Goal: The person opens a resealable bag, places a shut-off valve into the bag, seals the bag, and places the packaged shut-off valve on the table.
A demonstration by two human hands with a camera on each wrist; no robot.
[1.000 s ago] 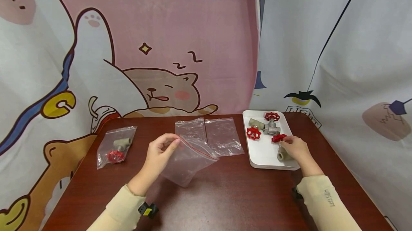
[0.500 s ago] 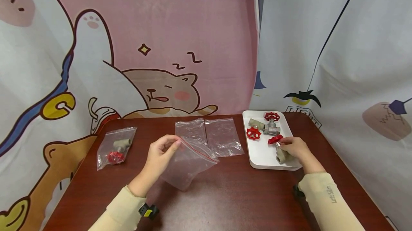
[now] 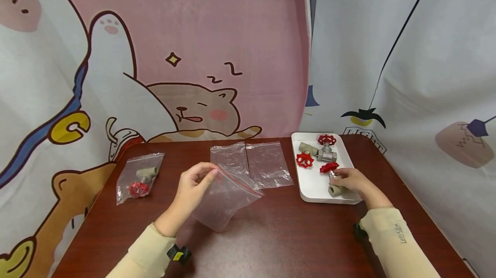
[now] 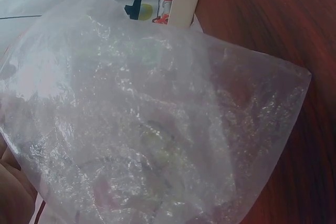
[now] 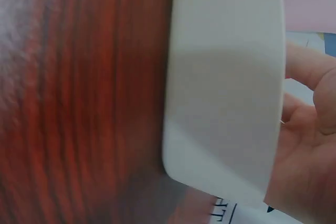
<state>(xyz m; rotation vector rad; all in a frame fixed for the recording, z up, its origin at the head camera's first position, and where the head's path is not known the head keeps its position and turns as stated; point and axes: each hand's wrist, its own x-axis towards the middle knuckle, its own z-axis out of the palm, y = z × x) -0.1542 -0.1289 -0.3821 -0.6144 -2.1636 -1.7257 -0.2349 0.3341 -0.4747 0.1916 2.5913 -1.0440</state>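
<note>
On my head feed, at 6 o'clock, the left grip pinches the upper corner of a clear plastic zip bag with a red seal strip. The bag slants over the dark reddish-brown wooden counter, fills most of my left wrist feed, and overlaps a clear flat plastic bag towards 12 o'clock of it. A second clear flat plastic bag lies beside that one, at 3 o'clock.

At 4 o'clock on the feed, I have the right grip over a white rectangular tray, pinching the metal neck of a pale green valve with a red wheel handle. This valve is at the tray's 5 o'clock; the tray wall hides it on my right wrist feed. A silver metal valve with a red wheel lies at the tray's 12 o'clock, another pale green, red-wheeled valve at 10.

At 8 o'clock, a filled clear bag holds a similar valve.
</note>
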